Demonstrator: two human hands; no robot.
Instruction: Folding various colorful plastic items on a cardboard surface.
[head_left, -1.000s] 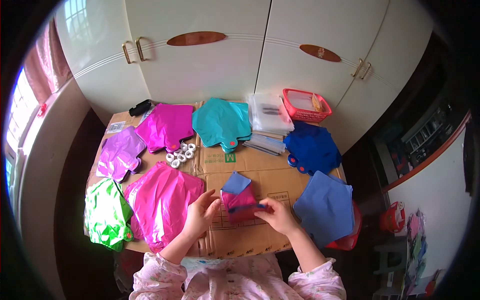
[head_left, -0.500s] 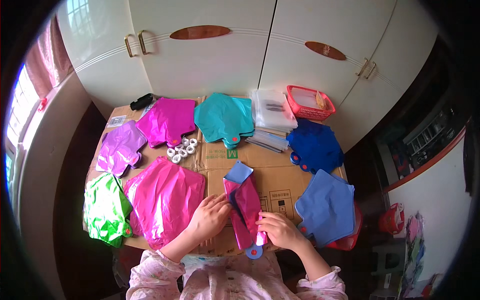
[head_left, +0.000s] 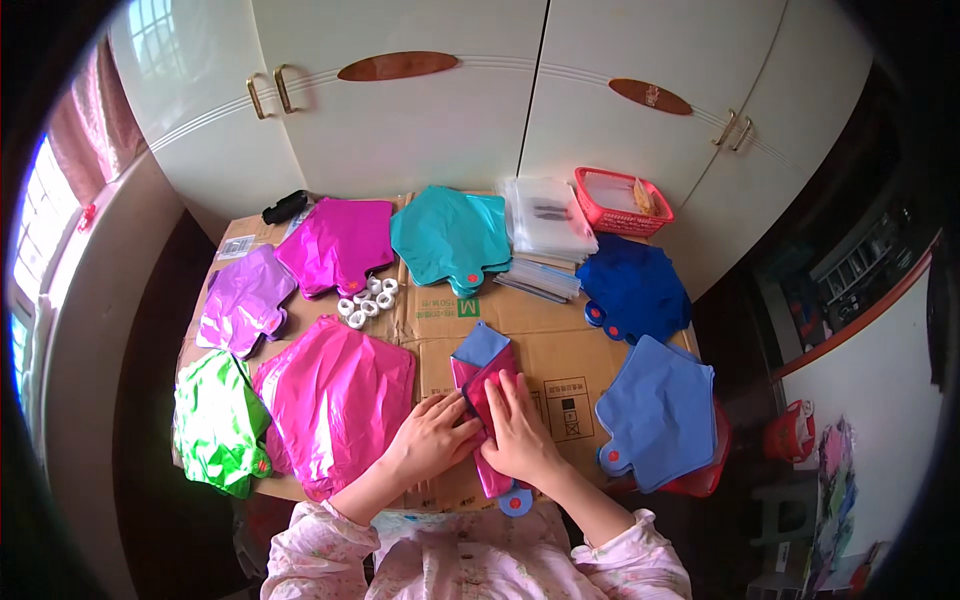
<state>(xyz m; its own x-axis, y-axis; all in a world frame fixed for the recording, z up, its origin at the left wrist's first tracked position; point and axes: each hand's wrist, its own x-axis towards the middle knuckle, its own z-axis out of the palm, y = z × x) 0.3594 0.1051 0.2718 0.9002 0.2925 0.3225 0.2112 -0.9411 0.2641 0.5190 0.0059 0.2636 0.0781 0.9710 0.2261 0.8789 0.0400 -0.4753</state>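
A flat foil balloon [head_left: 483,350], pink and periwinkle blue, is folded into a narrow strip in front of me. Its blue end points away, and a round blue tab with a red dot [head_left: 515,502] sticks out at the near end. My left hand [head_left: 435,430] lies on the strip's left side, fingers stretched over the edge. Across the middle my right hand [head_left: 517,430] presses flat, fingers extended and pointing away; it covers part of the fold. To the left lies a stack of pink foil balloons [head_left: 340,410], to the right a periwinkle blue stack [head_left: 660,410].
Cardboard [head_left: 435,340] covers the table. Further stacks are green [head_left: 215,420], purple [head_left: 245,295], magenta [head_left: 340,245], teal [head_left: 450,235] and dark blue [head_left: 640,290]. White ribbon rolls [head_left: 357,319], clear bags [head_left: 548,220] and a red basket [head_left: 620,218] stand toward the back, before white cabinets [head_left: 400,130].
My right hand has moved from the strip's right edge onto its middle, flattening the right flap over. The left hand has stayed on the left side, now closer to the right hand.
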